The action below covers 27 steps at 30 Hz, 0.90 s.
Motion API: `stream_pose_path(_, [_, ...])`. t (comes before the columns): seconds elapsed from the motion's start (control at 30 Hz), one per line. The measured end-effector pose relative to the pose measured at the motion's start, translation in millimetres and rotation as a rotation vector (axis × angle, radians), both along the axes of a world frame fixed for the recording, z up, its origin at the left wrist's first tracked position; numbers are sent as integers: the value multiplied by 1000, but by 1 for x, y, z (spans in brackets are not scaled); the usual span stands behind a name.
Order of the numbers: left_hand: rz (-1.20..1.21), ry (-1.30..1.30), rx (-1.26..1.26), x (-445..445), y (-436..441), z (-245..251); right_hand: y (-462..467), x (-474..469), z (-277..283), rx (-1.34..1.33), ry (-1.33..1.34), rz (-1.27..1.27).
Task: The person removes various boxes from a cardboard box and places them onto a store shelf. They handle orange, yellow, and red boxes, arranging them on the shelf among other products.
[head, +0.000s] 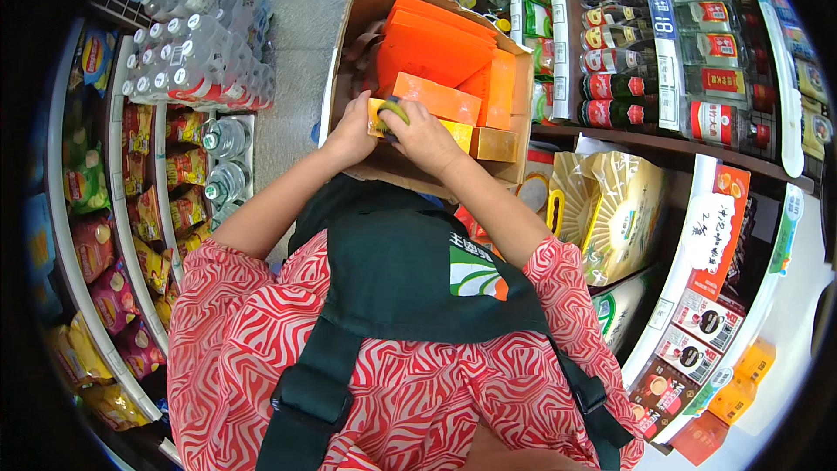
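Observation:
An open cardboard carton (523, 78) stands before me, holding orange and gold boxes. My left hand (353, 133) grips the left end of a small yellow-gold box (376, 118) near the carton's front. In my right hand (424, 137) is a small rounded yellow-green and dark object (395, 112), held against that box; its exact kind is unclear. My fingers hide part of both. Behind them lie an orange box (437, 98), an upright orange box (500, 88) and large flat orange packages (431, 46). A gold box (495, 144) sits at the front right.
Shrink-wrapped bottles (189, 72) are stacked at left, above clear water jugs (225, 160) and shelves of snack bags (186, 167). Bottle shelves (614, 59) rise at right, over large handled bags (611, 216) and coffee boxes (693, 340). Grey floor (304, 33) lies beyond.

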<state>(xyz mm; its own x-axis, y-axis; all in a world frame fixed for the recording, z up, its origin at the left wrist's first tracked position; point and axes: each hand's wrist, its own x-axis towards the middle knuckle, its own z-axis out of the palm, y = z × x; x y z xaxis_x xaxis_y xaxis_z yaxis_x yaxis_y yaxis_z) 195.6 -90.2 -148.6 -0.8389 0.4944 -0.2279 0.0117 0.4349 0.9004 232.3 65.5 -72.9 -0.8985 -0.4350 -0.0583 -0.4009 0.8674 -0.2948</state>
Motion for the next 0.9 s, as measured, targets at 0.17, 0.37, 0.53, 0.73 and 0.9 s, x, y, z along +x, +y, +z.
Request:
stream_pose_path(0.17, [-80,-90,-106,2,9,-1,6,-3,33,-35,-85,-140])
stream_pose_path(0.37, [-170,158,34,-14,23,84,91,-5,191,-1,-79,-421])
stream_pose_path(0.53, [-307,328,-51,4,47,117,175,73,350,98,183,-505])
stream_pose_path(0.73, [-653,410,662,62,98,324,233,227,453,208,822,-749])
stream_pose_path(0.9, [-1210,555,1475,152,120,449,300,386,500,396,1380,-852])
